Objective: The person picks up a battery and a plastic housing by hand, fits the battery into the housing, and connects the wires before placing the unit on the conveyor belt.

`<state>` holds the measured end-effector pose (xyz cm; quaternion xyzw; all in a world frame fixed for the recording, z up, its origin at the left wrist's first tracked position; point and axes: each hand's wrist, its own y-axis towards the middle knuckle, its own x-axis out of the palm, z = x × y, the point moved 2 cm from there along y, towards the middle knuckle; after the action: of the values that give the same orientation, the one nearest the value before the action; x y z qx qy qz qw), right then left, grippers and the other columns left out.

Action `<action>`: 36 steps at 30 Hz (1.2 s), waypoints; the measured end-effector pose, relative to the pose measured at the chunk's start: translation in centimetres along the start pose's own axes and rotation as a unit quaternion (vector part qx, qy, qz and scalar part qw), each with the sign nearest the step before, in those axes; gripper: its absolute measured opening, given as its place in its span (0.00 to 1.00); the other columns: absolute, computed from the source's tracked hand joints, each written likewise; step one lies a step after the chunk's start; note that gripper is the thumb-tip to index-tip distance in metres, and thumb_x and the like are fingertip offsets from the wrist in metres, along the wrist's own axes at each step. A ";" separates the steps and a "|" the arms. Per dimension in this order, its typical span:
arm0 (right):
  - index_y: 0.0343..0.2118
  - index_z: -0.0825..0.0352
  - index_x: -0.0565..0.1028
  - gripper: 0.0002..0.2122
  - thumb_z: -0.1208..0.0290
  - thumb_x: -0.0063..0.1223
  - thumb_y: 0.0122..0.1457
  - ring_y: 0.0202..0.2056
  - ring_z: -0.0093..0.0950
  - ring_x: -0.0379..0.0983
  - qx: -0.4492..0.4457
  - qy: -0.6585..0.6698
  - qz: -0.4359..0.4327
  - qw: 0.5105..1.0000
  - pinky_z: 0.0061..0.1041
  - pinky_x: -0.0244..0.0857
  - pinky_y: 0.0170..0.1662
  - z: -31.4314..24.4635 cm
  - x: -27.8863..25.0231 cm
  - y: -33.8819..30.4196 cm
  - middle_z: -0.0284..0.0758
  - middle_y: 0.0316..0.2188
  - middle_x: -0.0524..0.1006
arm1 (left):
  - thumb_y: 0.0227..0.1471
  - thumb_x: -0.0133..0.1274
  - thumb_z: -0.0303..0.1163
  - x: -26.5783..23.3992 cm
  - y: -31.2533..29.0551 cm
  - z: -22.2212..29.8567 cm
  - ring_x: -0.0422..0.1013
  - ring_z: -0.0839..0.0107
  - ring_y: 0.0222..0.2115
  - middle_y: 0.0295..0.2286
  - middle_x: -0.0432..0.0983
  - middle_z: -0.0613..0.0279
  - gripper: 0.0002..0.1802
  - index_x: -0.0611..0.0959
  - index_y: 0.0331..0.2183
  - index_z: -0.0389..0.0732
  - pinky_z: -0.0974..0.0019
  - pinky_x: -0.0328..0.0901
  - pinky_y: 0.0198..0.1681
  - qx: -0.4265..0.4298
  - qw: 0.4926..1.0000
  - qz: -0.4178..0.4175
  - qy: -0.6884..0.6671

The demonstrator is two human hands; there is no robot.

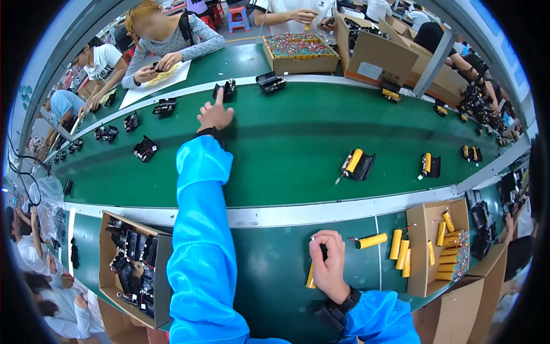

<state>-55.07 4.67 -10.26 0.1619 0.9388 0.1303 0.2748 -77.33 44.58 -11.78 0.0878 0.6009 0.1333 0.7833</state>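
My left hand (214, 116) stretches far across the green conveyor belt (275, 155). Its index finger points onto a black plastic casing (225, 90) near the belt's far edge, and the thumb is spread. Close to me, above the green worktop (263, 264), my right hand (329, 265) is curled around a yellow battery pack (310, 277), mostly hidden by the hand. A small white connector shows at its fingertips. Just right of that hand lies another yellow cell (372, 241) with wires. Further black casings, such as an opened one (145, 149), sit on the belt.
A carton (103, 252) of black casings stands left, a carton (421, 252) of yellow cells right. Casings with yellow cells (358, 165) lie on the belt's right. Across it, a person (172, 49) handles a black part beside a box (301, 63) of cells. A metal post (435, 63) rises right.
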 end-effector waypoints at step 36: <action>0.35 0.67 0.65 0.05 0.72 0.41 0.67 0.22 0.19 0.66 0.140 0.388 -0.044 0.910 0.19 0.64 0.28 1.4 0.6 -0.5 0.30 0.21 0.69 | 0.42 0.63 0.36 -15.5 -27.0 5.5 0.60 0.56 0.48 0.41 0.68 0.55 0.21 0.80 0.40 0.41 0.55 0.55 0.50 0.346 0.870 -0.223 -0.271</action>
<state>-54.83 4.67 -11.84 0.0945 0.9861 0.0376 -0.1316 -72.96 14.24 -4.10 0.2491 0.3766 -0.2907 0.8436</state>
